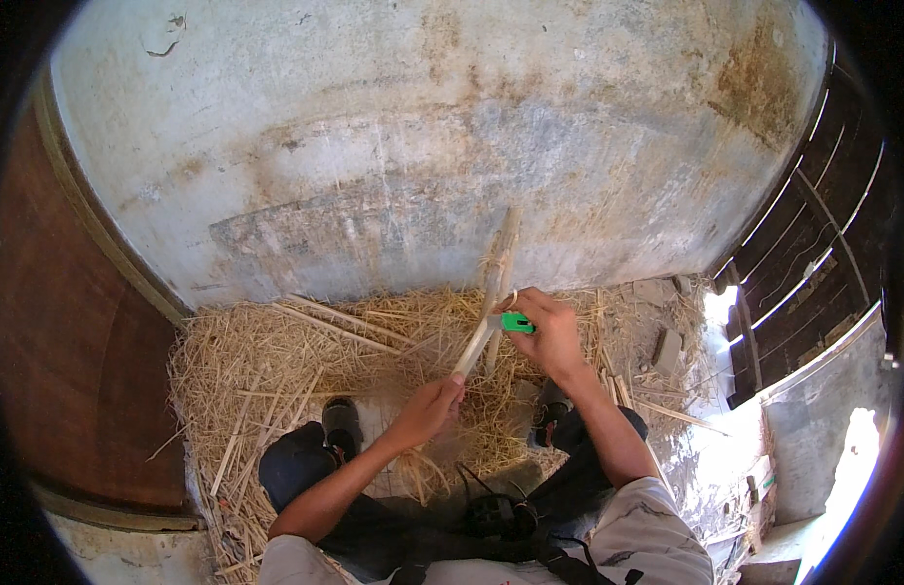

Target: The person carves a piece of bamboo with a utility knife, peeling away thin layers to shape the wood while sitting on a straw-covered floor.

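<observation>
My left hand [428, 413] is closed around the near end of a pale, split wooden stick [475, 348], probably bamboo. The stick slants away from me, up and to the right. In my right hand [553, 336] is a green utility knife [516, 323], its blade end against the upper part of the stick. Just beyond, a pale pole [509, 244] rises in front of the wall. Whether it joins the held stick cannot be told, since the two overlap near the knife.
Straw and loose strips [267, 390] cover the floor around my feet. Ahead stands a stained plaster wall [374, 175]. A brown panel [91, 322] borders the left. A brick-like block [668, 351] lies at the right, near dark slatted boards [813, 234].
</observation>
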Demonstrator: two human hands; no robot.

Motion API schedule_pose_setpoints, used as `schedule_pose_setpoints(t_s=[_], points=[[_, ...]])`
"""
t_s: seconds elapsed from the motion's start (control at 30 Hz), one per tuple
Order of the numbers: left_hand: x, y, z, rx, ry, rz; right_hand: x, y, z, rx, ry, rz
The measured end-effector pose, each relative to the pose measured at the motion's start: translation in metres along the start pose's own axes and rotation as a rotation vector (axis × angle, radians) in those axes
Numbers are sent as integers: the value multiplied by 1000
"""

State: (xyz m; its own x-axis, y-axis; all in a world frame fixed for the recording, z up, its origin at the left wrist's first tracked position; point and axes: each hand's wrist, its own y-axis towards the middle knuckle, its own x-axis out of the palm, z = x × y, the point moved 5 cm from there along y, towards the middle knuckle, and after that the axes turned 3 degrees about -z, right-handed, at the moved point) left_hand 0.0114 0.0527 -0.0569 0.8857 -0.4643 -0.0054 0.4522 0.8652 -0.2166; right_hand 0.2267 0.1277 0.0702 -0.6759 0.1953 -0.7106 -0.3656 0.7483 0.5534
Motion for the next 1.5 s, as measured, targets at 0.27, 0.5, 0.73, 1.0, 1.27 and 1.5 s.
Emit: schedule_pose_setpoints(t_s=[0.27, 0.5, 0.73, 1.0, 1.27, 1.5], points=[[1, -7, 18, -6, 94, -13, -1, 5, 8, 242, 212, 29], [-1, -9, 12, -55, 24, -30, -1, 0, 41, 544, 723, 93], [-5, -9, 5, -80, -158, -141, -17, 13, 35, 473, 166, -78], [4, -9, 37, 87, -334, -249, -32, -1, 57, 475, -265, -109], [11, -12, 47, 68, -280, -144, -27, -2, 29, 559, 342, -38], [8, -10, 49, 108, -363, -195, -18, 5, -21, 299, 597, 88]])
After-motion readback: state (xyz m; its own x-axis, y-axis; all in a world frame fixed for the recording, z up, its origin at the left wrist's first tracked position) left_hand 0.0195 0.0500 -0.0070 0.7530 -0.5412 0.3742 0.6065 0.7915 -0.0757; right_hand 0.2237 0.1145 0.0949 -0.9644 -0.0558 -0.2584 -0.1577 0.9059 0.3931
